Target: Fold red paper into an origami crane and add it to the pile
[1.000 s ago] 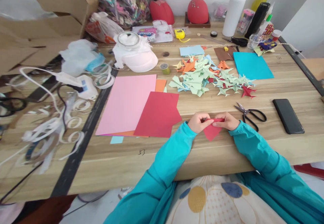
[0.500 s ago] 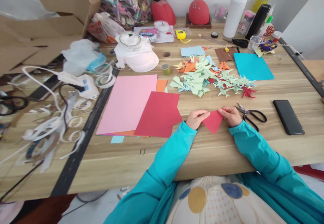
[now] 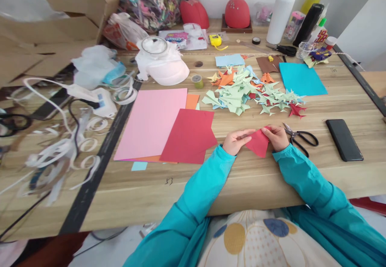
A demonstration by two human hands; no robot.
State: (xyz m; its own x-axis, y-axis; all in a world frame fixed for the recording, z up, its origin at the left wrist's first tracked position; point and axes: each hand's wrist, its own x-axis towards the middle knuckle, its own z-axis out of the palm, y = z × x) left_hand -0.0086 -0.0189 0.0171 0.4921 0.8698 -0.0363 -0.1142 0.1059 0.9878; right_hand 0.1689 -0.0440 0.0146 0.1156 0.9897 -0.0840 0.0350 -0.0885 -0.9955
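Observation:
Between my two hands is a small piece of red paper [image 3: 258,143], held just above the wooden table near its front edge. My left hand [image 3: 235,140] pinches its left corner between thumb and fingers. At the upper right corner, my right hand [image 3: 276,136] grips the same paper. Black-handled scissors [image 3: 301,136] lie right beside my right hand. Beyond the hands is a pile of folded paper cranes [image 3: 238,92], mostly pale green with some orange, blue and red. A larger red sheet [image 3: 188,134] lies left of my left hand, overlapping a pink sheet [image 3: 157,118].
A black phone [image 3: 344,139] lies at the right. Blue paper [image 3: 302,78] is behind the cranes. A white lamp-like object [image 3: 165,68] and a spool [image 3: 197,81] stand further back. Cables and tape rolls [image 3: 125,93] clutter the left, near a cardboard box [image 3: 75,29].
The red paper has turned from a downward-pointing triangle to a wider, four-sided shape, its lower edge shifting right. My hands keep their grip, with slight finger movement.

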